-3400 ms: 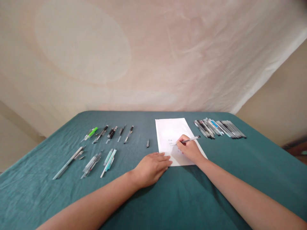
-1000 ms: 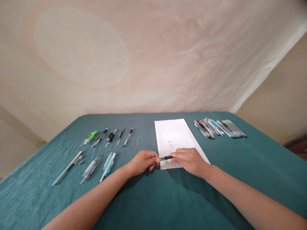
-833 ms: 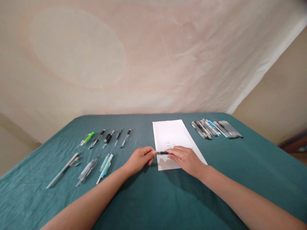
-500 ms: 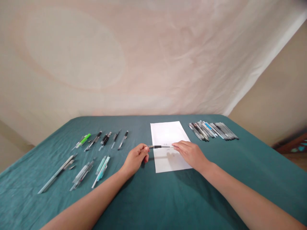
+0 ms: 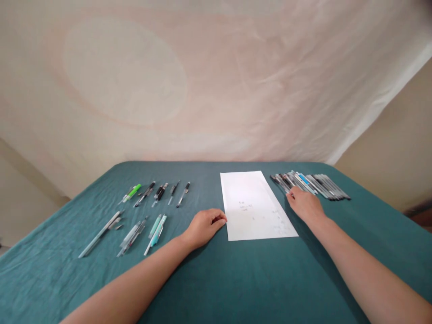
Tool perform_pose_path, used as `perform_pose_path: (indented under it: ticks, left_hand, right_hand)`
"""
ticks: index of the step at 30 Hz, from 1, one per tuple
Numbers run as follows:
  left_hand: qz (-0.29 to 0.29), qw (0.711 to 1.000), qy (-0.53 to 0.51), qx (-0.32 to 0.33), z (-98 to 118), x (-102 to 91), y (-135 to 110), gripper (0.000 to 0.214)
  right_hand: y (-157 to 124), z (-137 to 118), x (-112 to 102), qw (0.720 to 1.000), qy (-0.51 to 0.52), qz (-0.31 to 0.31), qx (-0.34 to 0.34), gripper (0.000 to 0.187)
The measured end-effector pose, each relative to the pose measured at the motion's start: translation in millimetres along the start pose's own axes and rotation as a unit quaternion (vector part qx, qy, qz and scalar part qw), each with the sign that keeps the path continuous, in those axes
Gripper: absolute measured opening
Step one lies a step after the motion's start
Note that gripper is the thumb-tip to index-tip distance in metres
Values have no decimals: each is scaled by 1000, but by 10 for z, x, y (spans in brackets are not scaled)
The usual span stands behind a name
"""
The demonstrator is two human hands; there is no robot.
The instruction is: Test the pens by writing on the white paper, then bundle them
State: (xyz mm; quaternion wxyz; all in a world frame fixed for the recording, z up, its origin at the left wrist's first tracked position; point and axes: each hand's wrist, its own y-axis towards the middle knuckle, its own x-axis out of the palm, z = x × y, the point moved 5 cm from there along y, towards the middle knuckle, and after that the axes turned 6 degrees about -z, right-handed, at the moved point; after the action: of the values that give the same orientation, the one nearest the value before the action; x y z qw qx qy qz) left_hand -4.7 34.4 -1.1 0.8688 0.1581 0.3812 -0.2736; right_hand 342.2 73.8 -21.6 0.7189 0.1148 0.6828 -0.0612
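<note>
Pens lie side by side at mid-right of the frame, long axes running from upper left to lower right. We note the right hand as clearly the nearer: its fingertips are at the lower ends of the row's left part, so those barrels extend up and left from the grip. Thumb and fingers are drawn close; whether they pinch a pen, we cannot tell. Left of the row we see paper with faint writing. The left hand rests beside its left edge, near frame centre, fingers curled; we cannot tell whether they enclose anything.
</note>
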Motion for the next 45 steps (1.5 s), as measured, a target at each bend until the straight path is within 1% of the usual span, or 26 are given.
perform_pose_path:
  ticks: [5, 7, 8, 10, 13, 15, 17, 19, 22, 24, 28, 31, 32, 34, 37, 39, 41, 45]
  left_hand:
    - [-4, 1000, 17, 19, 32, 16, -16, 19]
    - [7, 999, 29, 19, 26, -32, -16, 19]
    - [26, 999, 43, 7, 1, -92, -16, 19]
    - [88, 991, 92, -42, -99, -295, -24, 21]
    - [181, 956, 192, -125, -315, -701, -72, 24]
    - [197, 932, 252, -171, -480, -922, -111, 25]
    - [175, 915, 296, -214, -652, -1041, -143, 30]
    - [140, 905, 321, -242, -794, -1058, -163, 32]
    - [90, 907, 328, -250, -904, -963, -152, 31]
    - [75, 913, 325, -235, -898, -885, -124, 29]
    - [65, 925, 314, -203, -799, -750, -77, 28]
    - [59, 933, 305, -181, -740, -706, -65, 29]
    - [63, 934, 304, -178, -740, -725, -69, 30]
    - [85, 930, 308, -181, -782, -827, -92, 31]
    - [128, 916, 322, -202, -939, -1066, -155, 35]
    - [138, 911, 327, -211, -1066, -1182, -191, 36]
    - [135, 911, 329, -208, -1169, -1222, -205, 38]
    - [106, 924, 325, -169, -1250, -1138, -161, 39]
  right_hand:
    - [-27, -7, -25, 1000, -20, 4, 18, 37]
    - [-57, -27, -72, 999, -23, 17, 16, 37]
    - [-78, -51, -99, 999, -21, 27, 11, 36]
    - [-132, -132, -155, 998, -10, 57, -12, 33]
    - [-228, -328, -194, 993, 14, 88, -76, 32]
    - [-281, -460, -179, 988, 31, 91, -120, 31]
    - [-313, -554, -145, 983, 50, 88, -154, 30]
    - [-320, -595, -103, 979, 64, 84, -173, 29]
    - [-303, -586, -38, 977, 76, 75, -184, 29]
    - [-287, -563, -3, 977, 83, 68, -186, 29]
    - [-268, -541, 31, 975, 95, 61, -191, 30]
    - [-261, -541, 36, 975, 100, 59, -192, 29]
    - [-260, -541, 35, 974, 102, 58, -191, 29]
    - [-259, -539, 32, 974, 106, 57, -191, 29]
    - [-261, -537, 26, 974, 106, 55, -193, 28]
    - [-261, -536, 29, 974, 103, 54, -195, 28]
    - [-260, -535, 38, 974, 105, 52, -196, 28]
    - [-261, -534, 48, 973, 115, 48, -194, 27]
